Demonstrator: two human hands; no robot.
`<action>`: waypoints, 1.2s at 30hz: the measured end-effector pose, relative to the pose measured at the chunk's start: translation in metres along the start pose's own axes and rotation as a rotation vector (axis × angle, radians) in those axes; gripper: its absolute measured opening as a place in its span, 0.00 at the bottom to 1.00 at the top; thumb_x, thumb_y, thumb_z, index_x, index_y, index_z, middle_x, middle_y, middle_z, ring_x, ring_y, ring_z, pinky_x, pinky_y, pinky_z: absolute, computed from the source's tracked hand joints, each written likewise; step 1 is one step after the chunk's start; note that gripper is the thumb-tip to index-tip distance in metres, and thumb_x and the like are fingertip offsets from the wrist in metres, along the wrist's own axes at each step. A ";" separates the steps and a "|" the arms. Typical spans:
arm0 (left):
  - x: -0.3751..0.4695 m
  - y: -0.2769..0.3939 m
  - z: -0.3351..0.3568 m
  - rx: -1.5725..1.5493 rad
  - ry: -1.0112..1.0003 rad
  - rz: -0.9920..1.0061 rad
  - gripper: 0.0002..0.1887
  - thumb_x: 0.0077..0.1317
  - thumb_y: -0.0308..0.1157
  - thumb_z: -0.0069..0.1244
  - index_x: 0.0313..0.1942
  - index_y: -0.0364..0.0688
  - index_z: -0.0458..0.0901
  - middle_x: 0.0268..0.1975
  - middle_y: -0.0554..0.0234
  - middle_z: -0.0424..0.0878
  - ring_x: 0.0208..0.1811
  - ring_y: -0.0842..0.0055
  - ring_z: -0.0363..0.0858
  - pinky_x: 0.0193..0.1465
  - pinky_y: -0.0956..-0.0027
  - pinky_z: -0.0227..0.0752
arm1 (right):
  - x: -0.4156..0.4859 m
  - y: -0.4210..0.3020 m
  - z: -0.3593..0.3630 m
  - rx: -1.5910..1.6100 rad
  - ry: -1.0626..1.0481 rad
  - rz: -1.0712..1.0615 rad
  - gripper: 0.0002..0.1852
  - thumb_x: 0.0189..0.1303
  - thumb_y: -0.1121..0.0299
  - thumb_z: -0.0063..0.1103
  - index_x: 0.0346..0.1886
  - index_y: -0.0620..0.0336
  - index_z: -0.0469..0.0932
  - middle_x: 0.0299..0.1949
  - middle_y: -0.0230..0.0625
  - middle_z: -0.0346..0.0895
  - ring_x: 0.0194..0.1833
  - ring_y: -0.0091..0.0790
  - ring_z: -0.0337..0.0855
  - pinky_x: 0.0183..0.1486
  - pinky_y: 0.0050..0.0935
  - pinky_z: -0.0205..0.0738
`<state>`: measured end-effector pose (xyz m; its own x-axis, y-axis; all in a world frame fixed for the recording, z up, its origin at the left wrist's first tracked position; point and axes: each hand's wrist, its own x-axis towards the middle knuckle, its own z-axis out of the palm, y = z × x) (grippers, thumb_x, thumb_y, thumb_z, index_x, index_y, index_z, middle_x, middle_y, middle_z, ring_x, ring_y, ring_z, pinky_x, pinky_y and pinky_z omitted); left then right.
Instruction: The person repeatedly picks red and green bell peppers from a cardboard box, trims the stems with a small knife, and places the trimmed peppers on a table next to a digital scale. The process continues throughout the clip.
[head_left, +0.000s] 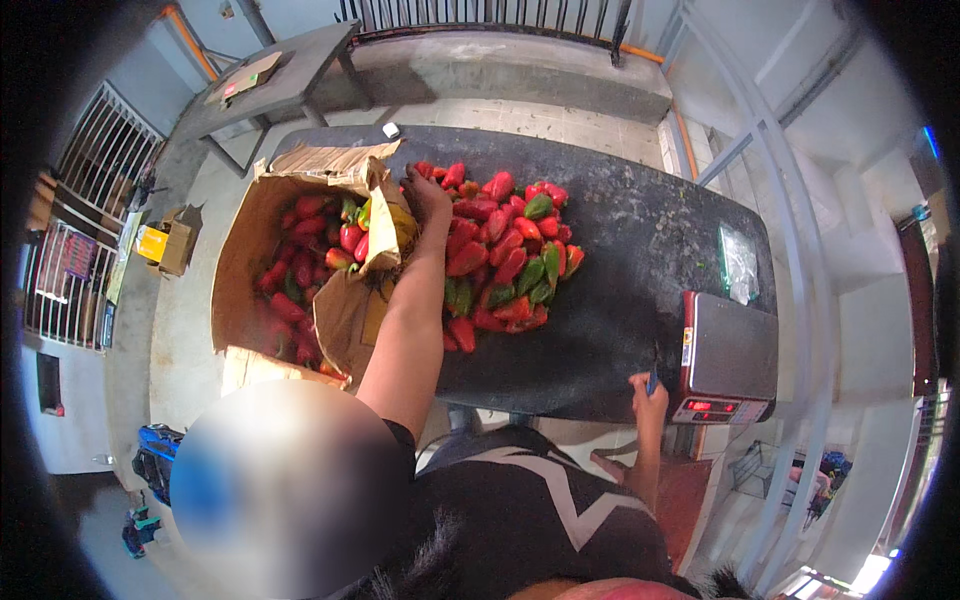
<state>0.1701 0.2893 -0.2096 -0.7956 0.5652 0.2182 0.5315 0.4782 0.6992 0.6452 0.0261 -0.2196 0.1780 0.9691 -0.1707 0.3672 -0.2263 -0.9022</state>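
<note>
My left hand (429, 196) reaches past the torn side of a cardboard box (232, 255), at the near edge of a pile of red and green bell peppers (495, 232). Its fingers curl down among the peppers and the box flap; whether they grip anything is hidden. More peppers (304, 270) lie inside the box, which is on its side with its opening facing up and outward. Low on the right, my right hand (649, 397) is closed around a small knife with a blue handle (652, 384). Its thin dark blade points away from me over the black table (555, 375).
A digital scale (731, 345) with a lit red display stands at the table's right end. Beyond it lies a clear plastic bag (739, 262). A small white object (391, 130) sits at the far edge. Another table (300, 67) stands at the back left. A blurred disc hides the lower left.
</note>
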 end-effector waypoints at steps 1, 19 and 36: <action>0.008 -0.013 0.009 0.168 -0.063 0.061 0.27 0.62 0.34 0.48 0.62 0.44 0.61 0.55 0.41 0.68 0.57 0.52 0.69 0.56 0.52 0.64 | -0.003 0.004 -0.003 -0.006 0.003 0.014 0.12 0.62 0.62 0.56 0.31 0.62 0.77 0.25 0.30 0.77 0.15 0.17 0.65 0.17 0.21 0.56; -0.192 0.066 -0.256 -0.782 -1.047 0.667 0.13 0.67 0.33 0.45 0.47 0.35 0.76 0.43 0.52 0.78 0.48 0.64 0.76 0.52 0.62 0.68 | 0.054 -0.054 0.085 0.085 -0.290 -0.102 0.08 0.61 0.67 0.54 0.30 0.60 0.77 0.13 0.24 0.64 0.12 0.15 0.59 0.14 0.19 0.48; 0.125 -0.142 -0.268 0.379 -0.404 0.735 0.20 0.58 0.37 0.51 0.51 0.42 0.75 0.49 0.51 0.75 0.53 0.59 0.72 0.57 0.58 0.66 | 0.010 -0.100 0.143 -0.065 -0.311 -0.249 0.09 0.62 0.66 0.56 0.30 0.62 0.77 0.17 0.27 0.70 0.15 0.17 0.65 0.17 0.21 0.56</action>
<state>-0.0833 0.1122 -0.0997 -0.0953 0.9720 0.2149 0.9797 0.0533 0.1934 0.4800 0.0726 -0.1878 -0.2046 0.9763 -0.0712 0.4230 0.0226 -0.9059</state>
